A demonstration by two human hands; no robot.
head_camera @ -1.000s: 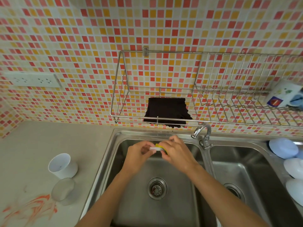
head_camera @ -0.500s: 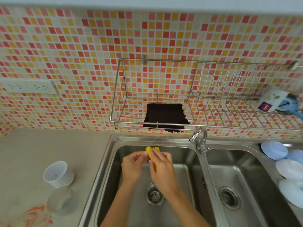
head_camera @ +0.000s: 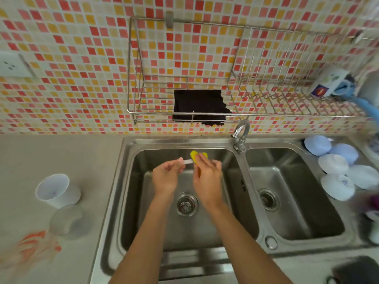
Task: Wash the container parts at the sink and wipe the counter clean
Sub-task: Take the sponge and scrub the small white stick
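Note:
Both hands are over the left basin of the steel double sink (head_camera: 127, 181). My left hand (head_camera: 167, 177) pinches a small flat white container part (head_camera: 187, 161) by one end. My right hand (head_camera: 207, 179) holds a yellow sponge (head_camera: 194, 155) folded around the other end of that part. On the counter to the left stand a white cup (head_camera: 56, 190) and a translucent round lid (head_camera: 68, 221). An orange smear (head_camera: 33, 242) stains the counter (head_camera: 51, 152) at the lower left.
The tap (head_camera: 241, 132) rises between the two basins. A wire rack (head_camera: 235, 114) on the tiled wall holds a black cloth (head_camera: 200, 106) and a white bottle (head_camera: 326, 83). Several pale blue and white lids (head_camera: 336, 171) lie right of the sink. A dark object (head_camera: 356, 271) sits at the bottom right.
The hands stayed over the left basin, rubbing the sponge along the white part. The part, hidden half a second ago, shows between the hands again. The camera has shifted.

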